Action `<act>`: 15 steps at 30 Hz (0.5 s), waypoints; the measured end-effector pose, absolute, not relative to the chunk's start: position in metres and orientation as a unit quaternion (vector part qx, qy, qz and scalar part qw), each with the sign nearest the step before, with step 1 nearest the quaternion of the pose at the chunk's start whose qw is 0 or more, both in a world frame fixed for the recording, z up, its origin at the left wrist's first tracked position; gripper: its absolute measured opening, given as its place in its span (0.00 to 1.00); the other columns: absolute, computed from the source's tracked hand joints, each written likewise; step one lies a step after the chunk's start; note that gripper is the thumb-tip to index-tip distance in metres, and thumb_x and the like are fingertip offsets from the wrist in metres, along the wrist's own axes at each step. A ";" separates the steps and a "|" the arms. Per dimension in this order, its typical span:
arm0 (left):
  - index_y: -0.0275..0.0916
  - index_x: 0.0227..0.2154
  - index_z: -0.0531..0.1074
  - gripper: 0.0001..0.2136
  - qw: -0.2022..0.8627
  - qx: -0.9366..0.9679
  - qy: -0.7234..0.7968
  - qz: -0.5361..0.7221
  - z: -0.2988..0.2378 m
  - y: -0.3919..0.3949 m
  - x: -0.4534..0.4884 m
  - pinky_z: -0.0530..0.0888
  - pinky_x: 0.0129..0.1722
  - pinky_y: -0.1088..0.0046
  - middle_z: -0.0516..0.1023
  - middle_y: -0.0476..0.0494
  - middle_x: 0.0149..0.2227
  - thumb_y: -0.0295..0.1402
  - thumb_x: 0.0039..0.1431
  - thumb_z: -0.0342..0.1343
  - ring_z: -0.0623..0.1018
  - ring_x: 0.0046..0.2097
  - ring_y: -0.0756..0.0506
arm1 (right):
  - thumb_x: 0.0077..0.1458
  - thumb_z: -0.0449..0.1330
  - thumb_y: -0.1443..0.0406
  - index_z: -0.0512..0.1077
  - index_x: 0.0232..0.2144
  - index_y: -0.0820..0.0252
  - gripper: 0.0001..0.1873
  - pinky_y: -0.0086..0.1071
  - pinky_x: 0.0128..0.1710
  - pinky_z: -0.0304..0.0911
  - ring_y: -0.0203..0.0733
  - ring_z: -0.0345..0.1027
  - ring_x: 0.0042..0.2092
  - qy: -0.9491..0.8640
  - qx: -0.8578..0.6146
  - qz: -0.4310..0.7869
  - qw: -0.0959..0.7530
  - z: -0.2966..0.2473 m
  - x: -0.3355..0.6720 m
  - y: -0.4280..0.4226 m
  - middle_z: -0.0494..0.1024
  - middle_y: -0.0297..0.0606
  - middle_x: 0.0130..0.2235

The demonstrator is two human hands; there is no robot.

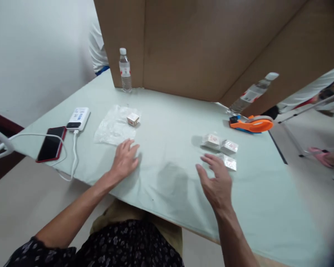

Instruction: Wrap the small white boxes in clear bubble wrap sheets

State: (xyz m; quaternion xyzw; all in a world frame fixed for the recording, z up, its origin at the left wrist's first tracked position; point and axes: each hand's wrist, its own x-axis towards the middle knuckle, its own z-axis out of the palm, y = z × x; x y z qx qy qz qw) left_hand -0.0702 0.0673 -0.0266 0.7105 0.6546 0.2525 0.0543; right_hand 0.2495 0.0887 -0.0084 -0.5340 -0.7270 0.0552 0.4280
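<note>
While left hand (125, 161) and right hand (217, 181) have fingers (211, 158) loosely spread, holding nothing, small boxes (229, 147) sit on the pale cloth-covered surface (169, 122). Cardboard (183, 48) stands behind, white wall (44, 48) at left.

The tablecloth (161, 115) is pale mint, the cardboard (183, 48) brown, the small boxes (212, 141) whitish, the smartphone (50, 148) black and red, the garment (130, 237) black-and-grey floral, and (loudest from over here) the tape dispenser (254, 125) orange and blue.

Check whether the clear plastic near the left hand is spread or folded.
Spread, though wrinkled: the clear plastic lies over a broad patch of tabletop.
</note>
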 end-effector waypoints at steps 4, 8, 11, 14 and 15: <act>0.37 0.48 0.74 0.20 0.008 0.697 0.695 0.180 -0.024 0.087 -0.126 0.60 0.61 0.48 0.72 0.32 0.57 0.22 0.50 0.53 0.65 0.63 0.31 | 0.58 0.59 0.60 0.74 0.44 0.53 0.12 0.50 0.50 0.69 0.53 0.69 0.55 -0.785 -0.451 0.164 0.392 -0.002 0.158 0.144 0.74 0.45 0.53; 0.39 0.38 0.77 0.12 0.018 0.699 0.694 0.170 -0.031 0.105 -0.135 0.66 0.54 0.55 0.78 0.37 0.48 0.23 0.55 0.50 0.74 0.52 0.37 | 0.52 0.62 0.59 0.70 0.51 0.59 0.23 0.53 0.56 0.64 0.57 0.66 0.56 -0.802 -0.461 0.185 0.331 -0.012 0.065 0.213 0.71 0.51 0.56; 0.38 0.35 0.77 0.11 0.012 0.688 0.695 0.207 -0.036 0.109 -0.133 0.68 0.51 0.56 0.78 0.36 0.48 0.23 0.57 0.50 0.74 0.50 0.37 | 0.49 0.65 0.59 0.64 0.56 0.64 0.34 0.57 0.56 0.60 0.62 0.64 0.58 -0.795 -0.506 0.184 0.281 -0.017 0.007 0.244 0.69 0.57 0.58; 0.38 0.35 0.78 0.11 0.015 0.695 0.686 0.217 -0.036 0.104 -0.127 0.68 0.51 0.56 0.78 0.36 0.49 0.24 0.58 0.50 0.74 0.50 0.37 | 0.52 0.62 0.63 0.65 0.54 0.64 0.28 0.54 0.55 0.61 0.60 0.66 0.55 -0.795 -0.527 0.194 0.230 -0.018 -0.021 0.252 0.73 0.55 0.55; 0.38 0.35 0.78 0.10 0.019 0.703 0.677 0.217 -0.035 0.100 -0.124 0.68 0.51 0.56 0.78 0.36 0.48 0.24 0.59 0.51 0.74 0.50 0.37 | 0.53 0.61 0.63 0.66 0.53 0.63 0.24 0.52 0.54 0.61 0.58 0.67 0.54 -0.798 -0.523 0.200 0.224 -0.018 -0.021 0.250 0.74 0.52 0.53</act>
